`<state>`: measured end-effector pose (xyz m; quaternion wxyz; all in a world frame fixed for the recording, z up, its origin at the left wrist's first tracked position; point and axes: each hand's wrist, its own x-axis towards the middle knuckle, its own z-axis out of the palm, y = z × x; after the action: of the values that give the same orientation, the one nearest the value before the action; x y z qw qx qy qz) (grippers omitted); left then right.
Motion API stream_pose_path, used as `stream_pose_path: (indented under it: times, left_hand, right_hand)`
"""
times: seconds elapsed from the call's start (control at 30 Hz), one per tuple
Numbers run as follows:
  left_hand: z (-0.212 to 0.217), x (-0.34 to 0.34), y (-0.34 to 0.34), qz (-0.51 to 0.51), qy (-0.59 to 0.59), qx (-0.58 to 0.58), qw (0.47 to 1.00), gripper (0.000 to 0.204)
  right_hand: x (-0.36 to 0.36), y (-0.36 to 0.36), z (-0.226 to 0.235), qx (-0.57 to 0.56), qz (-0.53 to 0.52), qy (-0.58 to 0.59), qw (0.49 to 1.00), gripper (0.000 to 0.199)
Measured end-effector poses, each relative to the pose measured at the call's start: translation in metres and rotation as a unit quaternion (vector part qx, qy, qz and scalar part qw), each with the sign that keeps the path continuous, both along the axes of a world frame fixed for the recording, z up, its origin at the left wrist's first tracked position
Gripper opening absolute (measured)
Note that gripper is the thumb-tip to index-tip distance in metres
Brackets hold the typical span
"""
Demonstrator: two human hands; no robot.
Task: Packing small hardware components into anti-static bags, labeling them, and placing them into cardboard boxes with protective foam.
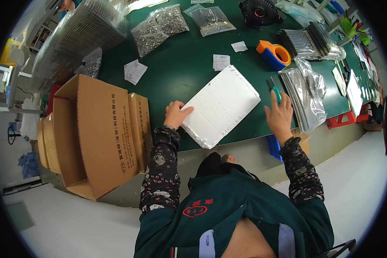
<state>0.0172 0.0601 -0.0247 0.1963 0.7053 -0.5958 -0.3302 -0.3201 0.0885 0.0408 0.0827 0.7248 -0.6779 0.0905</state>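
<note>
Head view: one white foam slab (221, 105) lies tilted on the green worktop (180, 64), its near corner over the front edge. The left hand (176, 114) rests flat on the slab's left edge, fingers spread, clasping nothing. The right hand (280, 115) hovers just right of the slab, its grip closed on one teal-handled cutter (274, 89), blade end up.

Two clear bags of small metal parts (159, 28) lie at the far side, the left one larger, the right one (211, 19) flatter. Three white paper slips sit between them and the slab: a folded one (134, 71) at left, a printed one (221, 62) in the middle, a small one (239, 46) beyond it. One orange-and-blue tape dispenser (274, 54) stands right of them, and one black round fan (259, 12) behind it. Silvery flat bags (303, 92) lie stacked beside the right hand.

One open brown carton (94, 133) with dark print on its flap stands left of the worktop.
</note>
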Motion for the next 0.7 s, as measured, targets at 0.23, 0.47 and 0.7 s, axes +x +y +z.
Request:
stream_pose_path:
  times: [0.23,0.47,0.7]
  left_hand:
    - [0.105,-0.023,0.026,-0.085,0.23,0.015,0.969,0.026]
    - [0.136,-0.015,0.039,-0.179,0.314,0.121,0.924,0.032]
    - [0.131,-0.017,0.026,-0.21,0.36,0.165,0.894,0.036]
  right_hand:
    - [0.108,-0.038,0.094,-0.005,0.331,-0.103,0.938,0.053]
    - [0.114,-0.028,0.083,0.119,0.394,-0.145,0.9,0.04]
    - [0.106,-0.047,0.083,0.117,0.428,-0.134,0.886,0.039]
